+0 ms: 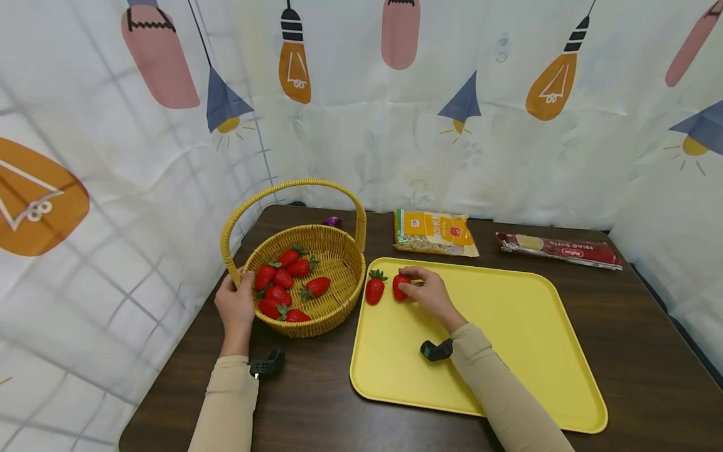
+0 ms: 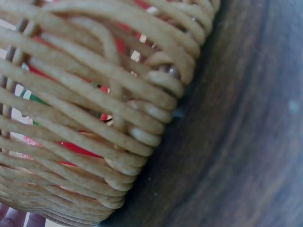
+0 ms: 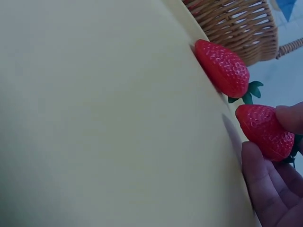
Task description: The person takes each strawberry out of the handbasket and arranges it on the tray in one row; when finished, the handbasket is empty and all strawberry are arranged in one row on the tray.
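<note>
2 red, green-leaved strawberries (image 1: 374,290) are set off by a plain yellow tray (image 1: 525,314). The white backdrop (image 1: 350,144) is printed with orange bulbs (image 1: 296,69), blue lamps (image 1: 462,100) and pink shapes (image 1: 400,37).

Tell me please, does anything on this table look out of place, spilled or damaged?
Nothing looks spilled or damaged. Mildly odd: the red packet lies slightly askew to the far edge of the table, and a small purple item shows just beyond the woven basket, apart from the packets.
</note>
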{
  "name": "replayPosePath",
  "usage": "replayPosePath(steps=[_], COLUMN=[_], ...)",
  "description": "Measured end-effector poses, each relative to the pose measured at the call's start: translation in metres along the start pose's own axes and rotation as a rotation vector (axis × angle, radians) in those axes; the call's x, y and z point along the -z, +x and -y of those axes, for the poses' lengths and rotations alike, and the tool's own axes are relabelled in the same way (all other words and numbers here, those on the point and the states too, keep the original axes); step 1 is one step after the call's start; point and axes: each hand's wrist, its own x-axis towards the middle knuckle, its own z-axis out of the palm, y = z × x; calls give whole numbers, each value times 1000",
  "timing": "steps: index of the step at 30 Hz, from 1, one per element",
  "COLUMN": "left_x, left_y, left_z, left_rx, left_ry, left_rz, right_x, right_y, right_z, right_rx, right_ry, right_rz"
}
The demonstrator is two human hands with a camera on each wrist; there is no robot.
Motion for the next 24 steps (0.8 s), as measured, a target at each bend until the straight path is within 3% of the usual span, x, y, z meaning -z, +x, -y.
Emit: replayPosePath(steps=[10, 24], left_x=[-1, -1], left_y=[0, 1], left_z=[0, 1], left_rx=[-3, -14], left_ry=[10, 12], left_rz=[-4, -7], right_x=[-2, -4], right_y=[-1, -6], right_z=[-6, -3], right_rx=[69, 64], right_ry=[-128, -194], right_rz=[22, 15])
